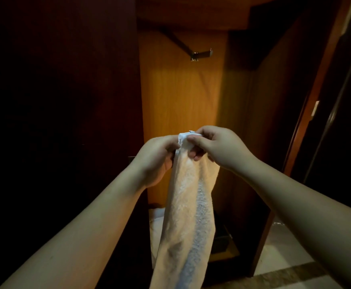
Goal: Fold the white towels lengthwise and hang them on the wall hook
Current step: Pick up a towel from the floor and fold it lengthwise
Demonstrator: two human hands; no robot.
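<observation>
Towel hung as one long narrow strip straight below the wall hook, its top end gathered between both hands and its lower end falling out of view at the bottom. The left hand gripped the cloth just under the bunched top edge, fingers curled around it, while the right hand pinched that same edge from the other side, so both were grasping the towel and neither was free. Judging by the slim, doubled look of the strip, the lengthwise fold seemed mostly made and the top corners were being matched up. The next move would likely call for lifting the gathered end up to the hook, well above the hands on the lit wooden panel, and draping it there evenly. Counted: one towel in hand, one hook, and one pale heap, possibly more towels, low beneath the hook behind the hanging strip.
</observation>
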